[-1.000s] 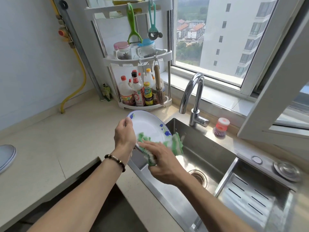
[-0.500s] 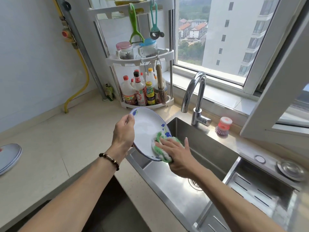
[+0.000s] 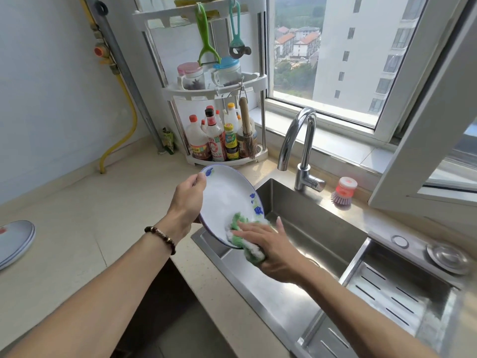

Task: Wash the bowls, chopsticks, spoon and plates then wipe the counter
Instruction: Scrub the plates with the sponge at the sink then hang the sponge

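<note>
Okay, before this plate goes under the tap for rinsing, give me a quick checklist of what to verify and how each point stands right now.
1. Grip on the white plate with blue flower rim: left hand holds its far edge, tilted over the steel sink. Ok.
2. Scrubbing contact: right hand presses the sudsy green sponge cloth on the plate's lower face. Ok.
3. Suds still on the plate: yes, so rinsing is needed. Ok.
4. Water at the chrome faucet: no stream seen. Not ok.
5. Back of the plate clean: hidden. Cannot tell.
6. Stacked plates on the counter's left edge washed: cannot tell.
</note>
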Action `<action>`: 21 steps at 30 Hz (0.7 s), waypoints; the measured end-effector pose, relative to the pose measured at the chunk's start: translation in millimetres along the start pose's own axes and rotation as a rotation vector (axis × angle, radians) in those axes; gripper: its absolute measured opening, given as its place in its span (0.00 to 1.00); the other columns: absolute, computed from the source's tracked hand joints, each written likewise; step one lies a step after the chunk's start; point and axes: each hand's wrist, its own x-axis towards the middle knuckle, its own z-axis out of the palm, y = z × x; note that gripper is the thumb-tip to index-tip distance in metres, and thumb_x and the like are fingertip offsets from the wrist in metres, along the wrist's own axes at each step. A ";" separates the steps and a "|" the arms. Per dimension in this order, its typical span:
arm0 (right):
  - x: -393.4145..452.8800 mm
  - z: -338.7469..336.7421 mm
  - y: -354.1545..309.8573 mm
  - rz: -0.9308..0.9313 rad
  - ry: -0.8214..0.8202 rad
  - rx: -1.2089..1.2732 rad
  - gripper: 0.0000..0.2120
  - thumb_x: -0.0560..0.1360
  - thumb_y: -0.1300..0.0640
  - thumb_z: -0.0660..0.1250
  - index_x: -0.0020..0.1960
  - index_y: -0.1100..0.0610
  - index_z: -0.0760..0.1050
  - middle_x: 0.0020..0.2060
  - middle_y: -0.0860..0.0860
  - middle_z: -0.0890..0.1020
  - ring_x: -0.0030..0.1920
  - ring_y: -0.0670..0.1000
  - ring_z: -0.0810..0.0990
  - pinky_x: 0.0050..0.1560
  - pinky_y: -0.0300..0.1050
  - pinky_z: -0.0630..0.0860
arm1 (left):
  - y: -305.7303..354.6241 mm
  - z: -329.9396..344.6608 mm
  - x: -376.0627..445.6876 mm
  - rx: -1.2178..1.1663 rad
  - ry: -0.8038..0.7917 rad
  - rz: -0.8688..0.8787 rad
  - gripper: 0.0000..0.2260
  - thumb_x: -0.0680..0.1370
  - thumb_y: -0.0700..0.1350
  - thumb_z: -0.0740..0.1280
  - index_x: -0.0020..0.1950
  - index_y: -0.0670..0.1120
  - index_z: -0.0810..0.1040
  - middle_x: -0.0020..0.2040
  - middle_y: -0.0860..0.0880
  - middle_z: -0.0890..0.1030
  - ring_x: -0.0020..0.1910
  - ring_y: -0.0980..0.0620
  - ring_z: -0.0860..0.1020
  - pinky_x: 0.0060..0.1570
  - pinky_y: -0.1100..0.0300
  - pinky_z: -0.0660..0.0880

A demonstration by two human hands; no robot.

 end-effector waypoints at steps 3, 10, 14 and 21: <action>-0.7 6.1 6.4 0.017 0.159 -0.156 0.27 0.80 0.51 0.67 0.77 0.42 0.65 0.77 0.42 0.65 0.80 0.48 0.56 0.73 0.59 0.27 | -1.2 -4.4 4.4 -0.077 -0.001 -0.051 0.15 0.86 0.55 0.56 0.54 0.51 0.80 0.45 0.46 0.84 0.37 0.46 0.83 0.27 0.59 0.76; -1.3 16.3 10.6 -0.146 0.366 -0.188 0.29 0.70 0.60 0.77 0.67 0.45 0.73 0.64 0.47 0.80 0.65 0.53 0.78 0.71 0.67 0.66 | -1.7 -5.4 7.0 -0.140 -0.026 -0.200 0.19 0.85 0.58 0.57 0.61 0.44 0.78 0.46 0.43 0.85 0.41 0.43 0.84 0.36 0.53 0.79; 6.2 9.5 14.7 -0.234 0.527 -0.424 0.20 0.64 0.63 0.80 0.53 0.53 0.81 0.46 0.51 0.83 0.49 0.56 0.82 0.66 0.62 0.74 | 1.1 -10.4 2.0 -0.354 -0.115 -0.294 0.18 0.83 0.56 0.61 0.63 0.45 0.78 0.56 0.41 0.85 0.53 0.40 0.83 0.52 0.45 0.81; 23.4 11.3 -48.6 -0.069 0.600 -0.282 0.14 0.64 0.63 0.67 0.47 0.53 0.82 0.36 0.50 0.82 0.37 0.57 0.80 0.55 0.58 0.77 | -19.2 40.6 -35.1 -0.479 0.131 -0.061 0.12 0.82 0.43 0.63 0.66 0.49 0.73 0.59 0.44 0.82 0.54 0.44 0.83 0.48 0.50 0.81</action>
